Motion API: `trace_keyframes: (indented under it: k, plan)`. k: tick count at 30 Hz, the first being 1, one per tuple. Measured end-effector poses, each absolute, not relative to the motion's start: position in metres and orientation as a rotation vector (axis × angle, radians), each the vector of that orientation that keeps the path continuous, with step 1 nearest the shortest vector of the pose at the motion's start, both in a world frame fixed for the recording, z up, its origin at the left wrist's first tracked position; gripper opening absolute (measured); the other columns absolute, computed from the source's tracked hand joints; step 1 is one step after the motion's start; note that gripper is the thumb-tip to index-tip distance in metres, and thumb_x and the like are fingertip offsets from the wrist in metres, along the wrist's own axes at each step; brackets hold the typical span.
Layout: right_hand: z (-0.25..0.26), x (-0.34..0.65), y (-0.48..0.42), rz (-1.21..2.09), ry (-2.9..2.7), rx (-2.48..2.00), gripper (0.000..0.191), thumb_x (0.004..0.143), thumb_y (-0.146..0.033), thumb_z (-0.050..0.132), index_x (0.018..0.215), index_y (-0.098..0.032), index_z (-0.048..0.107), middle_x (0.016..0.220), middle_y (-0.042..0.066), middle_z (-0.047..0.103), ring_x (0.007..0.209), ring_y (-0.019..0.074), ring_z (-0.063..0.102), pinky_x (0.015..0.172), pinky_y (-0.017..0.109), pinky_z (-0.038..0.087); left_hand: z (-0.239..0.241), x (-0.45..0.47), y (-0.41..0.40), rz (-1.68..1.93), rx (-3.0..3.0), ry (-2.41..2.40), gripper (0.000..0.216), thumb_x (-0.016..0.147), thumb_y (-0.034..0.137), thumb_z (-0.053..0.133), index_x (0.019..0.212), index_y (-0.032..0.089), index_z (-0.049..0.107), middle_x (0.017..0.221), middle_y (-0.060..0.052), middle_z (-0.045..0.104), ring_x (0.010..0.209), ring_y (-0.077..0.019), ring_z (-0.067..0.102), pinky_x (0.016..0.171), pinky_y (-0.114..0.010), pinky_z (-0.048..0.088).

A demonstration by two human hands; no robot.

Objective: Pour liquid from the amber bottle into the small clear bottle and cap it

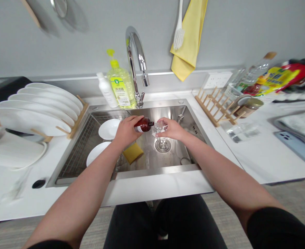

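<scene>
Over the stainless steel sink (136, 110), my left hand (126, 131) is shut on a brown glass bottle (145, 125), which lies tilted with its neck toward my right hand (171, 128). That hand holds a small clear cup (159, 127), probably glass, and the bottle's mouth is right at it. Whether anything is pouring cannot be seen. Below the hands are the sink drain (163, 145), a yellow sponge (133, 152) and two white plates (109, 128) (96, 154) on a wire rack.
A chrome faucet (134, 58) rises behind the sink beside a dish soap bottle (120, 84) and a white bottle (106, 90). White plates (33, 110) stand in a wooden rack on the left. Another wooden rack (217, 107) and several packages sit on the right counter.
</scene>
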State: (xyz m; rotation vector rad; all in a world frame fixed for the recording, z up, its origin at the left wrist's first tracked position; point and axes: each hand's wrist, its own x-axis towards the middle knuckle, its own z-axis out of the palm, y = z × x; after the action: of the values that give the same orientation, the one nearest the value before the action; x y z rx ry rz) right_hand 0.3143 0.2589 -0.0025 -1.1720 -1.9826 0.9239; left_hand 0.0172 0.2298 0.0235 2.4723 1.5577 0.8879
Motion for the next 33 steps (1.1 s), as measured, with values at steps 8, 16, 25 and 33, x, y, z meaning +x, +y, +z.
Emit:
trace_keyframes:
  k: [8,16,25,33]
  plan:
    - [-0.0019,0.3138,0.258,0.882,-2.023,-1.19,0.067,0.066,-0.051,0.105,0.12,-0.025,0.075,0.103,0.002,0.079,0.095,0.0278,0.074,0.088,0.039,0.056,0.0239,0.0171,0.2296,0.844,2.5,1.603,0.078,0.082,0.025,0.086,0.159,0.03,0.071,0.154,-0.009,0.075,0.137,-0.0359,0.072,0.12,-0.054,0.057]
    - [-0.001,0.313,0.2575,0.875,-2.052,-1.217,0.066,0.066,-0.05,0.106,0.119,-0.025,0.075,0.101,0.001,0.079,0.094,0.0269,0.074,0.085,0.037,0.055,0.0231,0.017,0.2309,0.809,2.547,1.609,0.078,0.082,0.022,0.083,0.159,0.031,0.071,0.156,-0.009,0.074,0.14,-0.0367,0.069,0.122,-0.056,0.054]
    - [0.002,0.3119,0.2545,0.858,-2.071,-1.235,0.064,0.068,-0.05,0.107,0.117,-0.025,0.075,0.1,0.001,0.079,0.092,0.0267,0.074,0.084,0.036,0.054,0.0251,0.0201,0.2278,0.807,2.546,1.642,0.077,0.083,0.02,0.08,0.158,0.034,0.072,0.155,-0.008,0.074,0.141,-0.038,0.067,0.123,-0.058,0.05]
    - [0.0002,0.311,0.2553,0.849,-2.079,-1.253,0.063,0.068,-0.048,0.107,0.117,-0.025,0.074,0.1,0.001,0.079,0.091,0.0261,0.074,0.082,0.035,0.053,0.0276,0.0226,0.2252,0.791,2.558,1.668,0.075,0.083,0.018,0.078,0.157,0.034,0.073,0.157,-0.008,0.074,0.144,-0.0382,0.066,0.124,-0.059,0.046]
